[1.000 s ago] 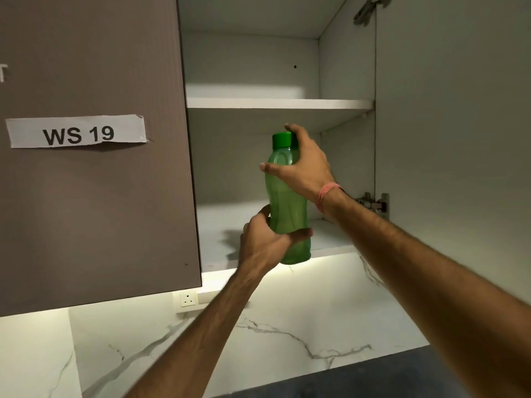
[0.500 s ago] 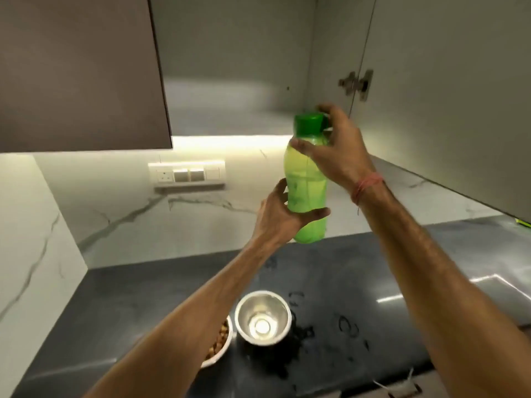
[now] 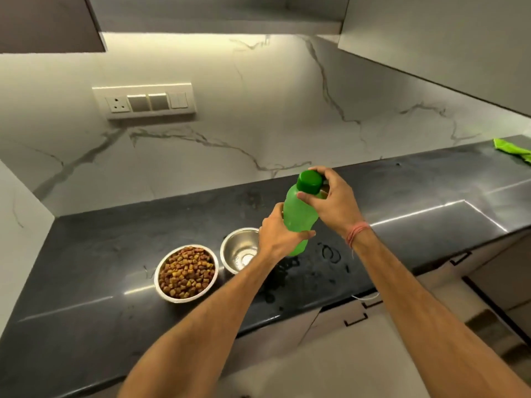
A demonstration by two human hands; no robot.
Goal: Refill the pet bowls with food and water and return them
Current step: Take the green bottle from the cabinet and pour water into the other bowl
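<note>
I hold a green plastic bottle point(image 3: 298, 214) upright in the air over the black counter point(image 3: 115, 248). My left hand point(image 3: 280, 234) grips its lower body. My right hand point(image 3: 334, 202) wraps around the neck, with fingers on the dark green cap point(image 3: 309, 182). Below the bottle stand two steel bowls side by side. The left bowl point(image 3: 186, 272) is full of brown kibble. The right bowl point(image 3: 240, 249) holds no food, and my left hand covers part of its rim.
Water drops and wet rings point(image 3: 330, 254) spot the counter right of the bowls. A green cloth point(image 3: 513, 149) lies at the far right. A switch panel point(image 3: 146, 101) sits on the marble wall. Cabinet doors point(image 3: 431, 38) hang overhead, drawers below.
Both hands brought the bottle down from the open upper cabinet to above the counter. My view dropped from the shelf to the bowls.
</note>
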